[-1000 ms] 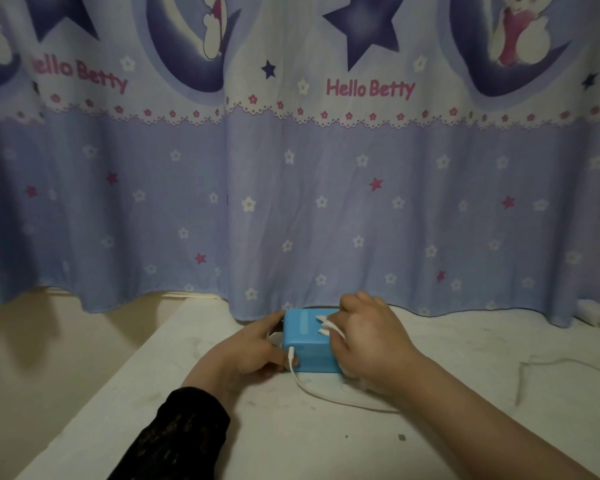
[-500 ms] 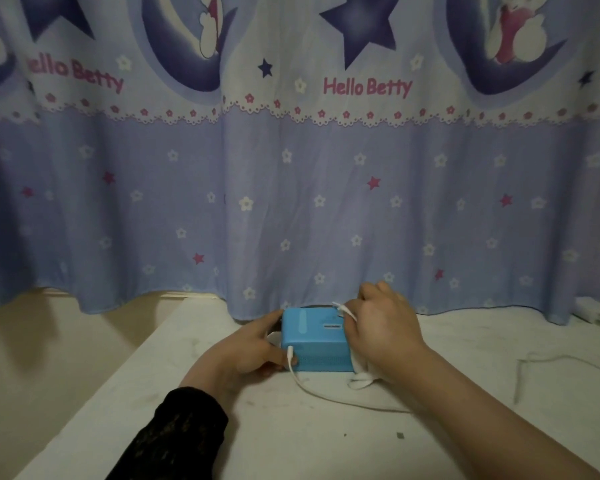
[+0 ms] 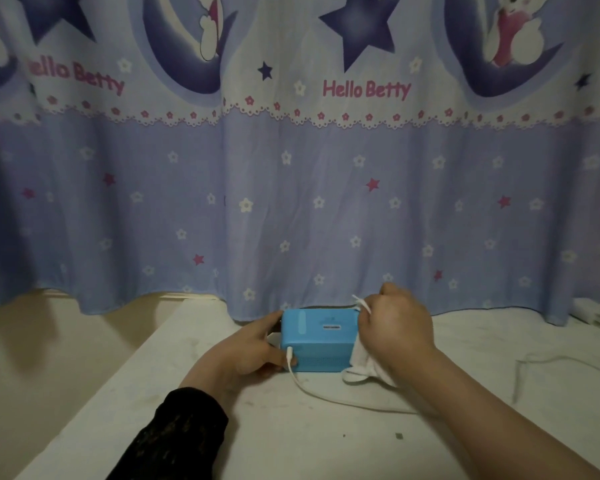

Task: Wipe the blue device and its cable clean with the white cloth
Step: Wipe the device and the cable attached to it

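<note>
A small blue box-shaped device (image 3: pixel 317 337) stands on the white table (image 3: pixel 264 441) just in front of the curtain. My left hand (image 3: pixel 248 351) grips its left end, thumb at the front corner. A white cable (image 3: pixel 326 394) is plugged into the device's front left and runs right across the table under my right forearm. My right hand (image 3: pixel 397 327) is shut on the white cloth (image 3: pixel 361 362) and presses it against the device's right end; cloth ends stick out above and below the fist.
A blue patterned curtain (image 3: pixel 291 202) hangs right behind the device. The table's left edge (image 3: pixel 111 382) runs diagonally, with floor beyond it. Another thin cable (image 3: pixel 534 368) lies at the right, and white objects (image 3: pixel 596 313) sit at the far right.
My right hand with the cloth has slid from the device's top front over to its right end. The left hand and the device have stayed in place.
</note>
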### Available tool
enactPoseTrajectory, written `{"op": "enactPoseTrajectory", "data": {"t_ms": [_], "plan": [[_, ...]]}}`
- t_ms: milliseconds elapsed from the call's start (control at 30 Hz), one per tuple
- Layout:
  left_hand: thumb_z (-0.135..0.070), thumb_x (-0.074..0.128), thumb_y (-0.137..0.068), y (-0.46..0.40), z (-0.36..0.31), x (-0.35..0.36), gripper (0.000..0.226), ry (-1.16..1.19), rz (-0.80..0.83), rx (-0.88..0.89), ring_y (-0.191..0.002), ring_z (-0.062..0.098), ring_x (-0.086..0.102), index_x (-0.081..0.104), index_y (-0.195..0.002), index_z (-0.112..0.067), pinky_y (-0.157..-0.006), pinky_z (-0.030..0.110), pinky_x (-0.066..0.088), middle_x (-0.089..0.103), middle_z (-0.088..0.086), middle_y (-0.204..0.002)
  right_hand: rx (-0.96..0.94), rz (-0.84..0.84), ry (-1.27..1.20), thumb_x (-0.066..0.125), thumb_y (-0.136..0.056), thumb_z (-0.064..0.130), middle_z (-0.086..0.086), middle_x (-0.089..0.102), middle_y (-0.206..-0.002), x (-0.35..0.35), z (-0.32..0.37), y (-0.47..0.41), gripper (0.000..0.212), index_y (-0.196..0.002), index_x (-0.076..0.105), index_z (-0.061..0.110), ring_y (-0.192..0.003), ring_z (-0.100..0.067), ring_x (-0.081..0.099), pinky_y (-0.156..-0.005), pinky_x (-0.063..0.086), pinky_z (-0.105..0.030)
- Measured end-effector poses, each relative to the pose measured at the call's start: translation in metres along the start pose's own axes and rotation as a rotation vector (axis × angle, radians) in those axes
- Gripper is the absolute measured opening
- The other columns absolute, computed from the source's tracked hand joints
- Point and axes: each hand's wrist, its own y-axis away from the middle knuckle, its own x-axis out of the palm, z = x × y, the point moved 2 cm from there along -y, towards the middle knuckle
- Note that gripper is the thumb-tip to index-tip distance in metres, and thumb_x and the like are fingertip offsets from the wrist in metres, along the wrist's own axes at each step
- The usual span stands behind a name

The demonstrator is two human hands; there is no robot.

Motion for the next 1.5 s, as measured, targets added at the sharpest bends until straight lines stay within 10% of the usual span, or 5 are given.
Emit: {"op": "enactPoseTrajectory", "data": {"t_ms": [267, 600, 867, 1100, 1500], "plan": [[0.006, 0.070, -0.067, 0.000, 0.000, 0.000, 0.072, -0.002, -0.006, -0.014, -0.076, 0.011, 0.062, 0.047, -0.128, -0.023, -0.047, 0.013, 0.047, 0.057, 0.004, -0.115, -0.048, 0.001, 0.018, 0.042, -0.092, 0.031, -0.003, 0.055, -0.101, 0.001, 0.002, 0.001, 0.030, -0.102, 0.066, 0.014, -0.094, -0.023, 0.055, -0.079, 0.039, -0.030], [0.018, 0.059, -0.076, 0.002, -0.003, 0.002, 0.065, 0.004, -0.007, -0.002, -0.052, 0.003, 0.063, 0.045, -0.128, -0.017, -0.041, 0.011, 0.044, 0.057, 0.002, -0.104, -0.024, 0.041, 0.131, 0.043, -0.091, 0.024, -0.005, 0.058, -0.104, -0.004, 0.012, 0.005, 0.026, -0.103, 0.063, 0.014, -0.091, -0.025, 0.061, -0.069, 0.031, -0.027], [0.018, 0.060, -0.076, 0.002, -0.003, 0.003, 0.065, 0.063, -0.003, 0.001, -0.082, 0.012, 0.063, 0.046, -0.127, -0.019, -0.049, 0.013, 0.049, 0.058, 0.000, -0.109, 0.051, 0.079, 0.133, 0.042, -0.089, 0.025, -0.003, 0.064, -0.105, -0.009, 0.007, 0.006, 0.024, -0.099, 0.062, 0.016, -0.095, -0.024, 0.061, -0.071, 0.039, -0.027], [-0.007, 0.073, -0.065, 0.002, -0.001, 0.000, 0.060, 0.019, -0.059, -0.021, -0.067, 0.016, 0.059, 0.052, -0.111, -0.040, -0.052, 0.021, 0.047, 0.056, 0.000, -0.125, 0.078, 0.125, 0.004, 0.038, -0.093, 0.044, -0.010, 0.057, -0.109, 0.000, -0.006, 0.001, 0.041, -0.104, 0.059, 0.010, -0.097, -0.028, 0.059, -0.073, 0.043, -0.031], [-0.013, 0.058, -0.088, -0.004, 0.000, 0.001, 0.044, 0.327, -0.235, -0.016, -0.035, 0.014, 0.046, 0.044, -0.129, -0.021, -0.035, 0.019, 0.037, 0.057, 0.010, -0.073, -0.205, 0.237, -0.029, 0.071, -0.056, 0.058, 0.000, 0.041, -0.112, -0.003, 0.002, 0.009, 0.085, -0.127, 0.032, 0.030, -0.094, -0.024, 0.057, -0.074, 0.045, -0.032]]}}
